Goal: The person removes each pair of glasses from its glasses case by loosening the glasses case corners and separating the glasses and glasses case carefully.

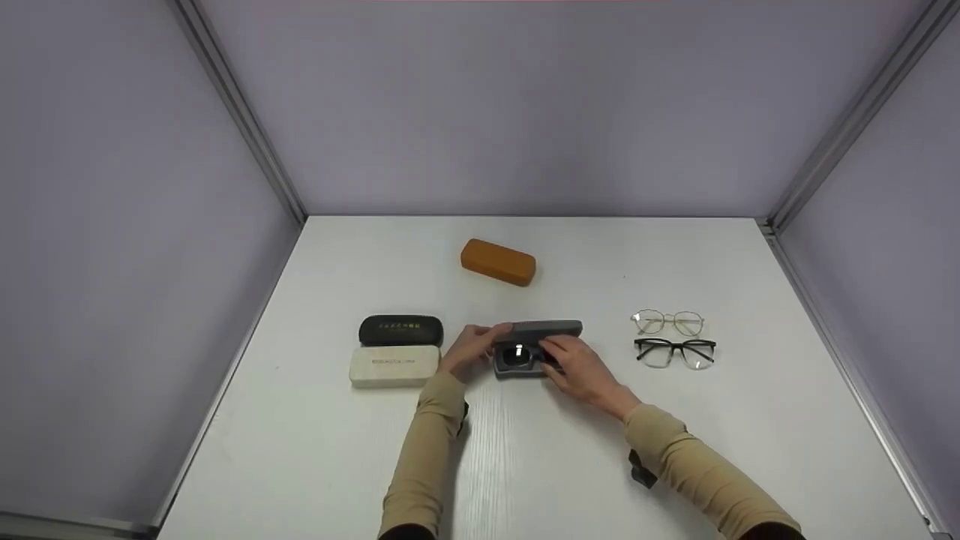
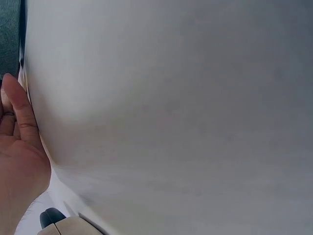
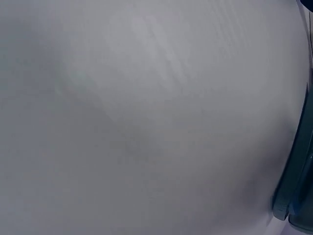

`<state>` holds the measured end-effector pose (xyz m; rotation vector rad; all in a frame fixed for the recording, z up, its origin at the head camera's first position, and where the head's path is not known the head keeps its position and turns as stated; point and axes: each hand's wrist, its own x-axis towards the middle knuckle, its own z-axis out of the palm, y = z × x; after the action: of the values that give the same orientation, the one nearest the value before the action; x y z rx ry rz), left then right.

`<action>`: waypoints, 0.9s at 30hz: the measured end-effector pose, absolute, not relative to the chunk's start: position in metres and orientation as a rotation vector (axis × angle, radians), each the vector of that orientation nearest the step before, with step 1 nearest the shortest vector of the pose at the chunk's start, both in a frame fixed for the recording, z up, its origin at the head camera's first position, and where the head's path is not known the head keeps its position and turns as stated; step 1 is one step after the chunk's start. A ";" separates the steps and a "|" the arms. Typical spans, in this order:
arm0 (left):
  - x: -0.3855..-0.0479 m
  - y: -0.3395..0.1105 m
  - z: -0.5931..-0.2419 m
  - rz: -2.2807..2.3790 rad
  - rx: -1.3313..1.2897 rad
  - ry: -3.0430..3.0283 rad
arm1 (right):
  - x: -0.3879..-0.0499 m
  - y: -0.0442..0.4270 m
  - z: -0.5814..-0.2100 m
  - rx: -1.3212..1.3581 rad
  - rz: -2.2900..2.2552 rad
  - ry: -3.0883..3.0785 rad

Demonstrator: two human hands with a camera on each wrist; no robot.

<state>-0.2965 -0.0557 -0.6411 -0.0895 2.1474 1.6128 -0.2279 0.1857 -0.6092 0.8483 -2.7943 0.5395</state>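
Observation:
A grey glasses case [image 1: 537, 328] lies opened on the white table, its lid raised at the back. Dark-lensed sunglasses [image 1: 517, 355] sit in its lower half, their right part hidden by fingers. My left hand [image 1: 471, 349] grips the case at its left end. In the left wrist view that hand [image 2: 22, 147] shows at the left edge, the case [image 2: 9, 36] just above its fingertip. With bent fingers my right hand [image 1: 583, 371] holds the sunglasses at their right side. The right wrist view catches only the case's edge [image 3: 296, 161] at far right.
To the left, a black glasses case [image 1: 400, 330] stands behind a cream one [image 1: 395, 366]. An orange-brown case [image 1: 498, 262] lies farther back. On the right are gold-rimmed glasses [image 1: 667, 322] and black-framed glasses [image 1: 676, 352]. Grey panels [image 1: 525, 112] enclose the table [image 1: 315, 450].

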 end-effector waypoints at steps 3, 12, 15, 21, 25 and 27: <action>-0.296 -0.057 -0.641 1.610 -0.087 2.154 | -0.231 0.180 -0.609 0.862 0.515 -2.800; -0.295 -0.056 -0.640 1.649 -0.079 2.126 | -0.239 0.164 -0.609 0.873 0.380 -2.853; -0.294 -0.056 -0.639 1.666 -0.040 2.125 | -0.241 0.159 -0.610 0.865 0.349 -2.876; -0.294 -0.055 -0.639 1.667 -0.043 2.130 | -0.243 0.152 -0.611 0.833 0.331 -2.864; -0.294 -0.055 -0.639 1.663 -0.047 2.136 | -0.245 0.150 -0.612 0.819 0.345 -2.855; -0.293 -0.055 -0.639 1.661 -0.076 2.137 | -0.246 0.149 -0.612 0.816 0.360 -2.860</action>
<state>-0.2928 -0.0554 -0.6388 -0.0760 2.1374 1.6613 -0.2459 0.1494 -0.6124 0.8164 -2.8597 0.3600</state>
